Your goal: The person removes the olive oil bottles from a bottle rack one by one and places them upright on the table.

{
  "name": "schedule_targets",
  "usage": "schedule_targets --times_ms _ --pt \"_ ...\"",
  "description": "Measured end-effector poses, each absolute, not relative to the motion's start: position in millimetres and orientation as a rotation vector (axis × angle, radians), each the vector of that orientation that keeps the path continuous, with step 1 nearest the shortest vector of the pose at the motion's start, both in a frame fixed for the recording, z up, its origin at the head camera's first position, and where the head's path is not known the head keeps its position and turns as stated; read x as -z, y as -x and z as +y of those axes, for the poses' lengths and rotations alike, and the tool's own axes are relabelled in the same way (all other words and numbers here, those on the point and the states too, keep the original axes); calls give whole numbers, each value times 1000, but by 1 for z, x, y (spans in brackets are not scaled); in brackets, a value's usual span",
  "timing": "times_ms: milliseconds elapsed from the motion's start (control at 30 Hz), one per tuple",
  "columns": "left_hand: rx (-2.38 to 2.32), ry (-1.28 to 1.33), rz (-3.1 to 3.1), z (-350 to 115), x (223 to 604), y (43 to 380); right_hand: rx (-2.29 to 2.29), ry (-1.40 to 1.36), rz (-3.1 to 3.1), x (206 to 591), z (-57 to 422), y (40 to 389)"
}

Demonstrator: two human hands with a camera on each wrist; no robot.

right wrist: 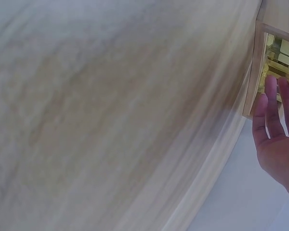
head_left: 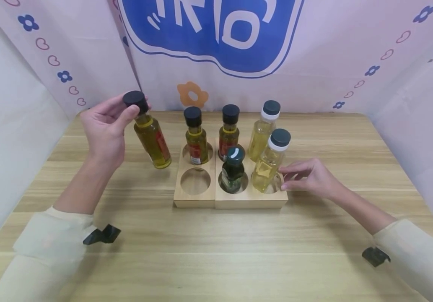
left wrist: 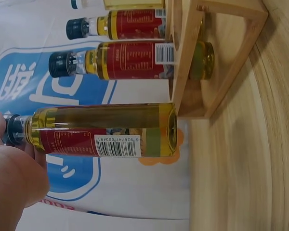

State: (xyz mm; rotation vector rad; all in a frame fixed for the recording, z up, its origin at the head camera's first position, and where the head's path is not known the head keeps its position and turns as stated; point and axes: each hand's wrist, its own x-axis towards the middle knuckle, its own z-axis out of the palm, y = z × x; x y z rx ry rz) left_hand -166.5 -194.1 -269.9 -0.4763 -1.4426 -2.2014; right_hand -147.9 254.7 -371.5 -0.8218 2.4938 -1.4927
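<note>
My left hand [head_left: 105, 130] grips the black cap of an oil bottle [head_left: 152, 142] with a red label, left of a wooden bottle rack [head_left: 195, 202]. In the left wrist view, this tilted bottle [left wrist: 106, 130] shows its barcode, and its base is clear of the rack. My right hand [head_left: 310, 178] touches the rack's right end, its fingers [right wrist: 274, 106] fairly straight in the right wrist view. Two similar black-capped bottles stand in the back holes. At the front is a small dark green bottle [head_left: 233, 172], and on the right are two pale yellow oil bottles with dark green caps.
The rack's front left hole [head_left: 195, 181] holds no bottle. Around the rack spreads a wood-grain table [head_left: 216, 256]. Behind it hangs a white printed sheet [head_left: 314, 54] with a blue sign, and pale sheets flank both sides.
</note>
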Motion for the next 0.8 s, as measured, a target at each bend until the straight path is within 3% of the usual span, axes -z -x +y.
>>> schedule_targets --times_ms 400,800 --pt "2178 227 -1411 -203 278 181 1410 828 2551 369 255 146" --pt "2131 179 -1468 -206 278 186 1411 888 2552 369 257 142"
